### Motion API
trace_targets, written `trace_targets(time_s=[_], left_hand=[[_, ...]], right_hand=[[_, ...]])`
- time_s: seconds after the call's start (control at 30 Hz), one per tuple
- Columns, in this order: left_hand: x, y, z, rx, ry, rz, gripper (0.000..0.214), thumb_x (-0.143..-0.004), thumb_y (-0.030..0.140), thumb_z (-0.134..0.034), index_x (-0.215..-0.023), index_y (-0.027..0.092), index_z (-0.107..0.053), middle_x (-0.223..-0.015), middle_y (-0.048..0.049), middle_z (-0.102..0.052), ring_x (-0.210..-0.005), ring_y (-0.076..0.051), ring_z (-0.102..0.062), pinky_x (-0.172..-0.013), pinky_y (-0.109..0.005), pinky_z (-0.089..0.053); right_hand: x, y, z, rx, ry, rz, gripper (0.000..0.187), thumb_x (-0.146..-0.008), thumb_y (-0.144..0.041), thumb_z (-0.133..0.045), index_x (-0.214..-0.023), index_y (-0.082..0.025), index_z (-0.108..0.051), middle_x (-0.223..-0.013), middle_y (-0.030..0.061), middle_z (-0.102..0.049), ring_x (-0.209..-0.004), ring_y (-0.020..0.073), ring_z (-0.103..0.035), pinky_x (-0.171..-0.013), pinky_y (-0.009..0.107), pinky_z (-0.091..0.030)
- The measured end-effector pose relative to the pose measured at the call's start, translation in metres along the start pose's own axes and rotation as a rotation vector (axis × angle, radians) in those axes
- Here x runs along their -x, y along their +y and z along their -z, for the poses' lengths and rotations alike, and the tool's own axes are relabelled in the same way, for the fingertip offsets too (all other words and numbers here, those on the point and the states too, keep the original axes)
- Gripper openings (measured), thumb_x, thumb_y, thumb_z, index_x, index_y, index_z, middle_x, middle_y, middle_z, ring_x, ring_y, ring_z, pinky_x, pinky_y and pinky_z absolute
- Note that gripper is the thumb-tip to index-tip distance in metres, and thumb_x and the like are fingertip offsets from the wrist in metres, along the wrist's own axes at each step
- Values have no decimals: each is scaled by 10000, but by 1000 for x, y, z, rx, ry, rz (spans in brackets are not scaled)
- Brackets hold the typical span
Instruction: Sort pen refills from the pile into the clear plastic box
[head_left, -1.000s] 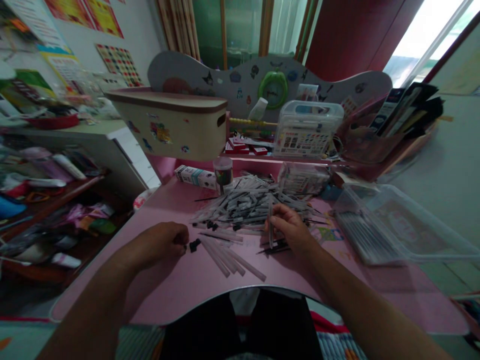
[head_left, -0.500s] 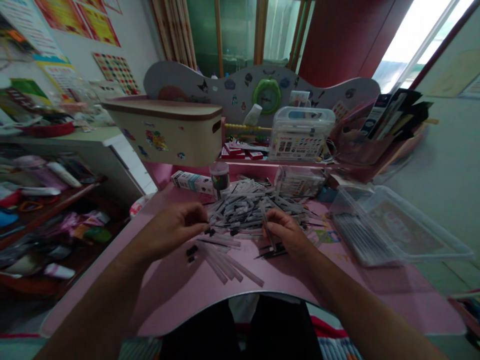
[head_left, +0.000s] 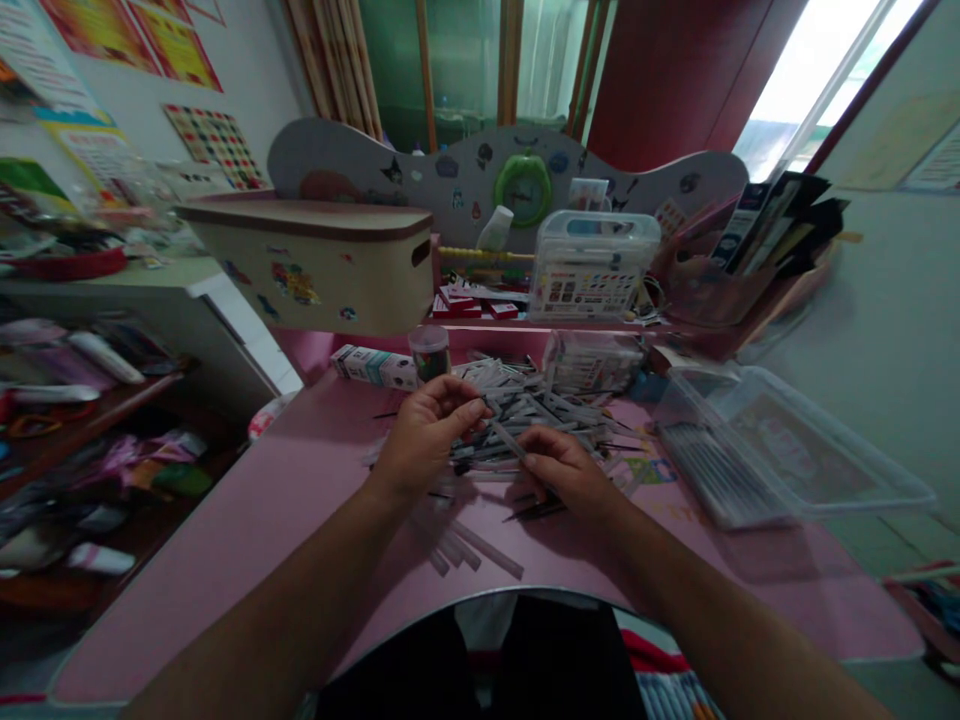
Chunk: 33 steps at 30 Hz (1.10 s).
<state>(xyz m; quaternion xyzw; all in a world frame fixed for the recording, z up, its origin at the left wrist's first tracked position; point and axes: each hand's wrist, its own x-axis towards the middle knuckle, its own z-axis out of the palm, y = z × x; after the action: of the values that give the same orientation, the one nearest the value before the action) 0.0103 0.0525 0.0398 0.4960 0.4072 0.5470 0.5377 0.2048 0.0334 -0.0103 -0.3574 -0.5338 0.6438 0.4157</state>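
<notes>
My right hand (head_left: 566, 465) is closed around the lower part of a slim, clear plastic tube (head_left: 508, 439), held slanting above the pink table. At the tube's upper end, the thumb and fingertips of my left hand (head_left: 431, 430) pinch a small black cap, mostly hidden by the fingers. Behind and below both hands spreads a heap of clear and grey tubes (head_left: 544, 410). Several loose clear tubes (head_left: 480, 548) lie fanned out nearer the front edge. Thin black sticks (head_left: 534, 510) rest beneath my right hand.
An open clear plastic box (head_left: 720, 480) with rows of tubes stands at the right on the pink table (head_left: 300, 520). Behind the heap are a lidded jar (head_left: 430, 352), a patterned carton (head_left: 375, 367) and a clear case (head_left: 592, 362). A cream bin (head_left: 322, 270) sits on the shelf above.
My left hand has moved right and up from the small black pieces on the table to the tube's end. The tube in my right hand now leans left towards it.
</notes>
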Motion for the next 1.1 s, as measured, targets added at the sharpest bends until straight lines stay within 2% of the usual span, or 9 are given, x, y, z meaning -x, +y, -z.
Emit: trace_targets(time_s=[0.1,0.2,0.3,0.43,0.63,0.83,1.1], left_hand=[[3,-3,1,-49,5,-24,256,-728,321,-768,-853,176,-598,-733,1,-711,-653,-124,-664,-551,-190,-445],[8,-6,0,-88,6,-53,229,-750,311,-754,-858,179,-602,-769,-6,-722,-716,-144,-693,-624,-216,-493],[11,-7,-1,-105,-8,-80,225,-758,313,-752,-863,180,-605,-794,-8,-719,-774,-163,-703,-716,-256,-528],[14,-8,-2,-112,-26,-93,229,-776,329,-747,-881,181,-607,-817,-13,-714,-803,-173,-701,-741,-272,-532],[10,-10,2,-124,48,-114,172,-766,292,-739,-847,182,-634,-802,4,-691,-724,-124,-637,-676,-223,-489],[7,-16,4,-128,-22,-43,165,-765,305,-733,-836,173,-663,-721,21,-635,-638,-100,-560,-581,-202,-420],[7,-18,6,-197,-39,-61,144,-777,283,-723,-851,167,-681,-739,14,-650,-663,-100,-567,-608,-206,-421]], right_hand=[[-2,2,0,9,-11,13,208,-765,-338,-681,-862,-198,-562,-572,-84,-483,-418,58,-397,-415,182,-318],[-4,3,1,8,-37,17,218,-780,-352,-667,-876,-201,-542,-547,-89,-480,-407,66,-394,-404,184,-304],[-4,2,2,11,-62,-1,242,-795,-378,-657,-891,-201,-521,-547,-85,-514,-411,71,-412,-413,183,-319],[-1,-1,2,-24,-67,-30,276,-813,-419,-652,-904,-195,-518,-570,-70,-555,-425,66,-432,-436,177,-315],[-1,-3,2,-30,-59,5,289,-806,-434,-673,-900,-190,-550,-592,-67,-543,-443,63,-427,-433,182,-324],[-2,-4,4,36,-60,13,296,-791,-432,-677,-890,-182,-553,-599,-65,-542,-448,61,-431,-425,178,-338],[-2,-4,5,69,-41,15,258,-784,-381,-665,-900,-184,-546,-589,-73,-516,-459,62,-431,-434,175,-333]])
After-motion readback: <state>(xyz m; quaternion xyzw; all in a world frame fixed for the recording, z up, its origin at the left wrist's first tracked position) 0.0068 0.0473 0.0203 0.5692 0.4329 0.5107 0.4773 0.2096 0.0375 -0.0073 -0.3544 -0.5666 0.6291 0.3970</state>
